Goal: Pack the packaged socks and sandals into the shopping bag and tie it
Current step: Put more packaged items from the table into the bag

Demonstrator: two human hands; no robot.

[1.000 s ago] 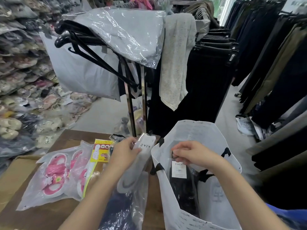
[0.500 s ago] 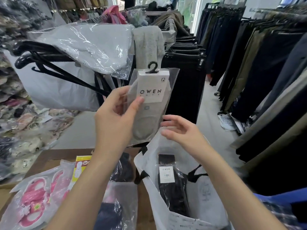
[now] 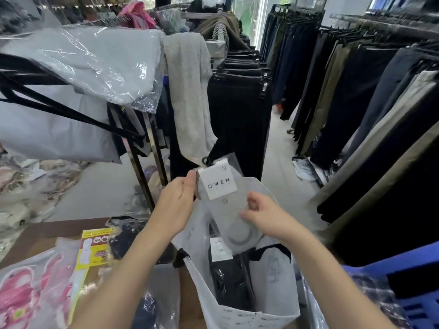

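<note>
Wrapped pink sandals [image 3: 26,295] lie on the table [image 3: 59,230] at my near left, not yet packed. The bag [image 3: 268,293] stands open before me, black socks [image 3: 230,281] already inside. Over its mouth my left hand [image 3: 175,205] pinches the card end of a grey sock pack [image 3: 221,186]; my right hand [image 3: 263,217] curls round its lower end. Best lowered toe-first, flat beside the black pair. Trouser racks [image 3: 356,103] line the aisle beyond.

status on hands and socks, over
Left hand, right hand grip grey sock pack above open shopping bag. Black sock pack inside. Pink sandals unpacked on table.
</note>
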